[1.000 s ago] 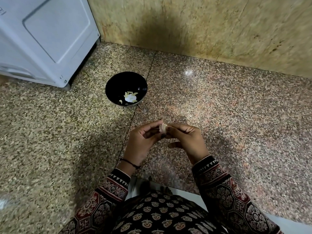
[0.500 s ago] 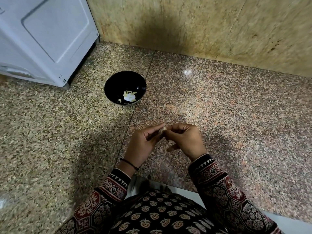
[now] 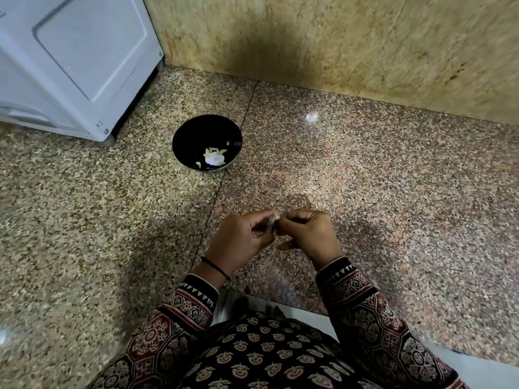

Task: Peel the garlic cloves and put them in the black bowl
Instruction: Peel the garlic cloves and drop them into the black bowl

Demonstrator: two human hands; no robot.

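Garlic clove [image 3: 273, 219], one: pinched between left hand [image 3: 241, 240] and right hand [image 3: 306, 234], both grips grasping it, held above the surface [image 3: 393, 192] on the near side of the black bowl [image 3: 179, 141]; peeling probably called for one hand anchoring while the other stripped skin outward.

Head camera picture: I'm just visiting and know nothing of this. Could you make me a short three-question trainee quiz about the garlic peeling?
1. True or false: the black bowl is empty.
2. The garlic clove is pinched by: A) the left hand alone; B) the right hand alone; C) fingers of both.
3. Fill in: the bowl stands ahead of the hands, toward the person's ____.

Key: 1 false, pale garlic pieces lie in it; 2 C; 3 left.
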